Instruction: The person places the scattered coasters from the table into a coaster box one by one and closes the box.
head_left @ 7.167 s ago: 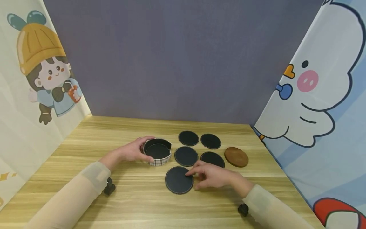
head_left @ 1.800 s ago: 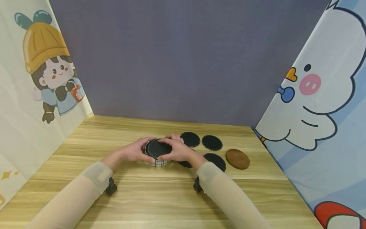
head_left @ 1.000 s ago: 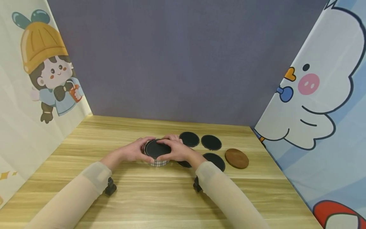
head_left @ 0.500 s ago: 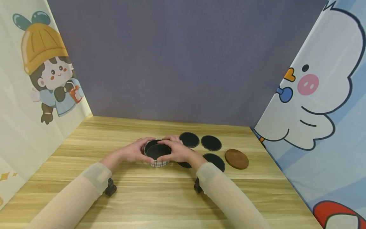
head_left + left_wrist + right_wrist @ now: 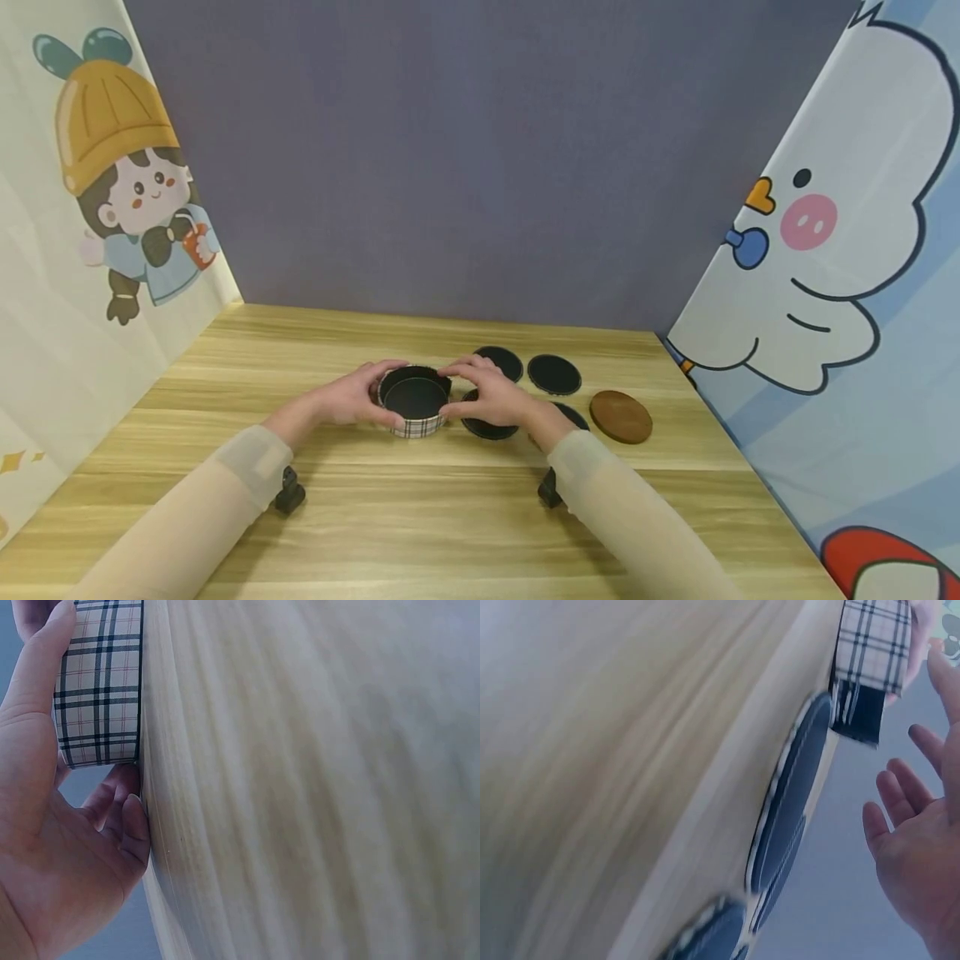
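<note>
My left hand point(image 5: 352, 396) holds a round coaster holder point(image 5: 420, 427) at its left side, thumb in front and fingers behind. The holder has a plaid outer wall point(image 5: 101, 690) and a black inside, and its wall has a gap on the right. A black coaster point(image 5: 415, 398) lies flat inside it. Just right of the holder hangs my right hand point(image 5: 495, 396), fingers spread and holding nothing. Under and behind this hand are black round coasters, one partly covered point(image 5: 487, 427) and one at the back point(image 5: 504, 360). The right wrist view shows a coaster point(image 5: 791, 795) near the holder's gap.
Farther right lie another black coaster point(image 5: 555, 375), one partly hidden by my right wrist point(image 5: 573, 417), and a brown wooden disc point(image 5: 621, 417). A grey panel point(image 5: 450, 167) stands behind the wooden table point(image 5: 420, 517), with printed cloth walls on both sides.
The front coaster left the table; my right hand brought it over the holder and let it drop inside. That hand has since drawn back right. My left hand kept its hold.
</note>
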